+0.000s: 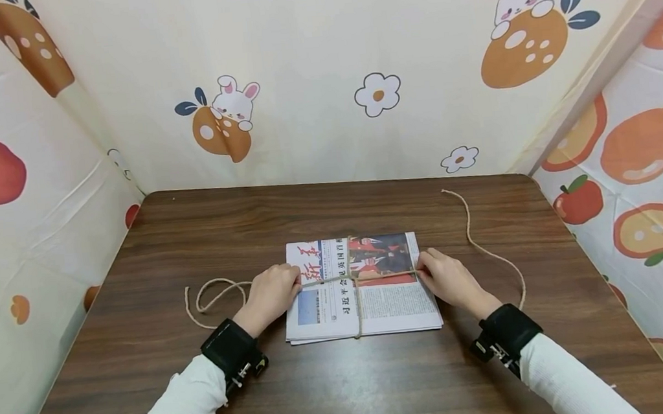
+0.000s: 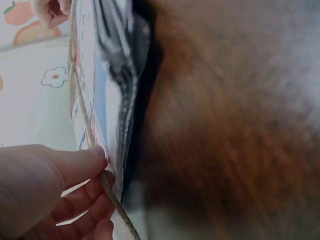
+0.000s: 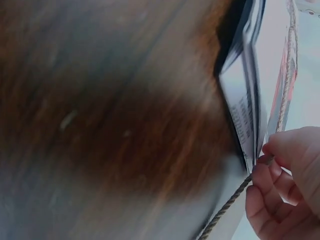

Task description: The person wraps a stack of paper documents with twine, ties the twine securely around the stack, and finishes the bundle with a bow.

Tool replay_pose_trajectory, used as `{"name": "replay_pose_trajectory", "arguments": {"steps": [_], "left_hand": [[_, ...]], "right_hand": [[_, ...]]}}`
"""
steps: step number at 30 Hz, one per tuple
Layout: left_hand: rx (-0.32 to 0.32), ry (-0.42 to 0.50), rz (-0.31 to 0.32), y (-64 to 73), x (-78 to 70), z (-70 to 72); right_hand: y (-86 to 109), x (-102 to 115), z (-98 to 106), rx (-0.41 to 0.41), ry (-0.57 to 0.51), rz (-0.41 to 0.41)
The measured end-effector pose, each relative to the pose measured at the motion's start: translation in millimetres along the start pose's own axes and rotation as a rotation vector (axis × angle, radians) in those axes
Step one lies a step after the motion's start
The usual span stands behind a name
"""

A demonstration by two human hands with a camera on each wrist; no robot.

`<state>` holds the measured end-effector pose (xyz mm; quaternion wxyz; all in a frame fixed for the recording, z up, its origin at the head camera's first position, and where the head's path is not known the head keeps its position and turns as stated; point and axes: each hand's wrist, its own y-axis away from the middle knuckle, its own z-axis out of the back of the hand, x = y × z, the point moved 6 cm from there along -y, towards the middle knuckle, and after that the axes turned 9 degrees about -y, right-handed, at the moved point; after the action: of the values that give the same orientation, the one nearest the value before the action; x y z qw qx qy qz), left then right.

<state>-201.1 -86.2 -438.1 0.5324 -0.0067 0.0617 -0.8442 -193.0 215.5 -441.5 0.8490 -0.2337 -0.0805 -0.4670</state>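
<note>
A stack of folded newspapers (image 1: 398, 306) lies on the wooden table, with twine (image 1: 358, 309) running over it lengthwise and across, meeting near the middle of the top sheet. At the stack's left edge my left hand (image 1: 273, 293) pinches the twine between thumb and fingers; the left wrist view shows the cord (image 2: 120, 207) trailing below the fingertips. My right hand (image 1: 448, 277) pinches the opposite side of the twine at the right edge, its tail (image 3: 225, 207) leaving downward in the right wrist view. Between both hands the crosswise strand looks straight.
One loose twine end (image 1: 215, 294) loops on the table (image 1: 193, 231) left of the left hand. Another twine end (image 1: 489, 250) curves toward the back right. Printed curtains (image 1: 308, 53) stand behind and at both sides. Black cameras are strapped to both wrists.
</note>
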Motion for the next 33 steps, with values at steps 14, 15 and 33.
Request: {"name": "replay_pose_trajectory", "arguments": {"steps": [14,15,33], "left_hand": [[-0.035,0.04,0.128,4.0,-0.2,-0.3],[-0.025,0.05,0.149,4.5,0.8,-0.5],[0.066,0.347,0.446,9.9,21.5,0.1]], "right_hand": [[2.7,-5.4,-1.7,0.03,-0.112,-0.242],[3.2,-6.3,-1.7,0.033,-0.12,-0.265],[-2.6,-7.9,1.4,0.138,-0.087,-0.532]]}}
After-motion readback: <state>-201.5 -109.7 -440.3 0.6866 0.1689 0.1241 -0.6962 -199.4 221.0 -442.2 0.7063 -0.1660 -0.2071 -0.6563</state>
